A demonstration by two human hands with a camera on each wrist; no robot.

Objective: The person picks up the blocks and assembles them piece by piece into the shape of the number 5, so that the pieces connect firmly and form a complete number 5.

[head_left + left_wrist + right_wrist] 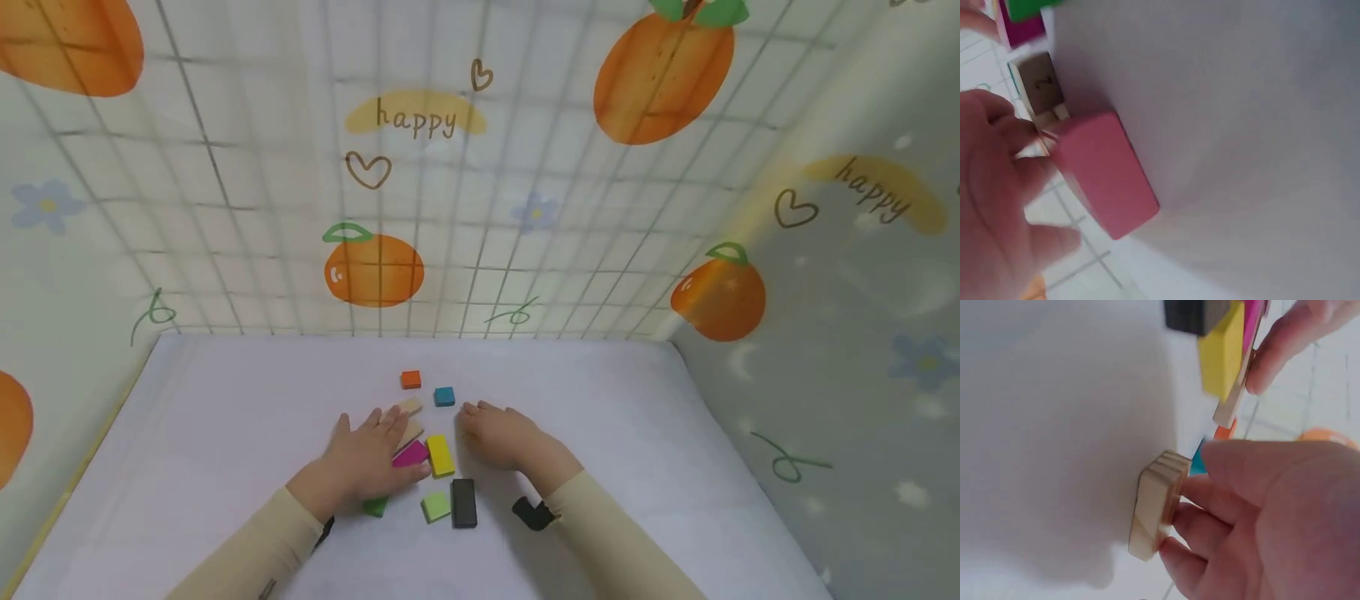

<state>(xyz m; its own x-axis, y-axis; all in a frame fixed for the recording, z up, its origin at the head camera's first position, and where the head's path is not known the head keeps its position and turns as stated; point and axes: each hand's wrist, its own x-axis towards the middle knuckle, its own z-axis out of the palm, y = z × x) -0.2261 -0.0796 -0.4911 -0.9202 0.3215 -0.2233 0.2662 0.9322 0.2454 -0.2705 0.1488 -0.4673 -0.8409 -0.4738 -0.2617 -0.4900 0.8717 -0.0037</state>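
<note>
In the head view my left hand [358,465] lies palm down with its fingers spread over several blocks. Pale wooden blocks [409,433] and a magenta block [411,455] show past its fingers, and a green block [375,507] peeks out below. Seen from the left wrist, its fingertips touch a pink block [1107,175] beside a wooden block [1040,82]. My right hand [501,435] is low over the table, right of a yellow block [440,456]. The right wrist view shows its extended fingers against grooved wooden pieces [1154,506], the thumb apart from them.
An orange block [410,380] and a blue block [445,397] lie farther back. Nearer are a light green block [435,507] and a dark block [463,503]. A black object [532,512] shows by the right sleeve. Printed curtains [450,208] enclose the white table [247,400].
</note>
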